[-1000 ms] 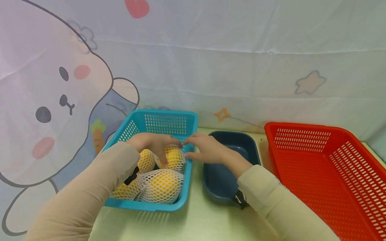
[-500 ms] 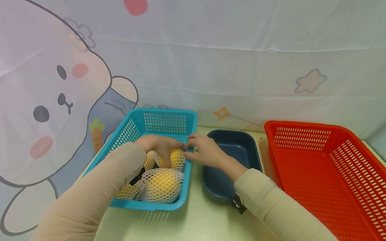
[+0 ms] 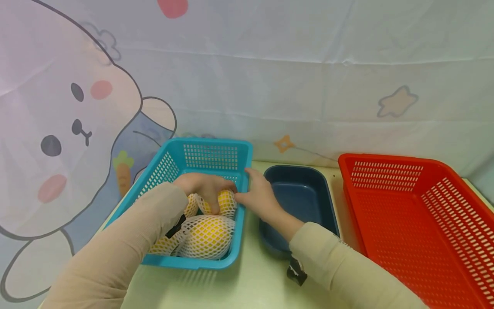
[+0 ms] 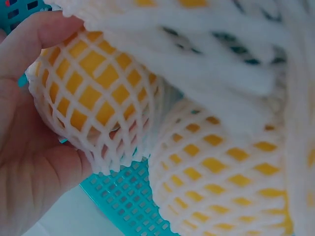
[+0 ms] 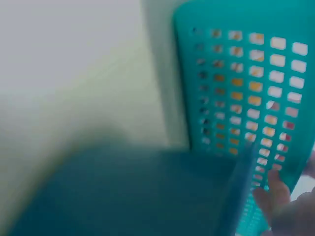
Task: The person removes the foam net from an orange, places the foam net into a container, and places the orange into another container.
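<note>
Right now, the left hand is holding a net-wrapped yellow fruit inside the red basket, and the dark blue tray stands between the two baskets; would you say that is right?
Not quite: the basket is wrong. The head view shows the left hand holding the net-wrapped yellow fruit inside the turquoise basket. The dark blue tray does stand between it and the red basket.

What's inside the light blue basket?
Inside the light blue basket are yellow things in white nets, and the left hand grips one. The hand and sleeve cover parts of them, and most of the floor beneath is hidden.
</note>
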Motion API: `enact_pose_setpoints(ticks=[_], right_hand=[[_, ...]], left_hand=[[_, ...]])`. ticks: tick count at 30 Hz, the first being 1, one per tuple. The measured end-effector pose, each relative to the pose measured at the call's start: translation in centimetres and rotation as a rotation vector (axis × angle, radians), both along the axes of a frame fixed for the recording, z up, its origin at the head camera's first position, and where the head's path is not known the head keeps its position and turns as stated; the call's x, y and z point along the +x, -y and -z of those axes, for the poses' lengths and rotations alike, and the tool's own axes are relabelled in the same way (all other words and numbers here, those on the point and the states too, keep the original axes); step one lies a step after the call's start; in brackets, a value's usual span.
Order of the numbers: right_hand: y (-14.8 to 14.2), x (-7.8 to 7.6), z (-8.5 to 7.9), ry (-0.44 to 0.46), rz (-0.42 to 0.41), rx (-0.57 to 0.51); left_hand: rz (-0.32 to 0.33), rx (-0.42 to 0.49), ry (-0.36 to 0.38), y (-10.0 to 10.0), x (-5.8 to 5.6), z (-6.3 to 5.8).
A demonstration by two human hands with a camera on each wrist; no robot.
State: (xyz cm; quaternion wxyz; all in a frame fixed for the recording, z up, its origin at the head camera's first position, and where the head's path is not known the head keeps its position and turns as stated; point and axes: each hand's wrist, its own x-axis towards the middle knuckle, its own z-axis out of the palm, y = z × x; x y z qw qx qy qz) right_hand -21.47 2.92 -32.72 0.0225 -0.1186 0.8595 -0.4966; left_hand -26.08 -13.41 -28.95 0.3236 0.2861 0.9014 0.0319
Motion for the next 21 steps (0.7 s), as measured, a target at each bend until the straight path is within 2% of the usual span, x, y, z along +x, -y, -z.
enact_pose_setpoints(ticks=[3,5,8,13,21], right_hand=[[0.3,0.0,0.0,0.198,0.082,-0.179],[0.4,-0.1,-0.1,0.300,0.111,-0.275],[0.3,-0.3,-0.2,0.401,0.117,-0.316],[0.1,-0.8,-0.5,0.485,0.101,-0.320],[0.0,-0.8,-1.2,0.564,0.140,-0.296]], left_hand=[[-0.009,-0.008,-0.003,0.0,0.1,0.0],[-0.019,-0.011,0.001,0.0,0.1,0.0],[-0.022,-0.013,0.002,-0.1,0.1,0.0],[0.002,-0.015,-0.016,-0.1,0.1,0.1],[0.003,-0.055,-0.046,-0.3,0.0,0.3]])
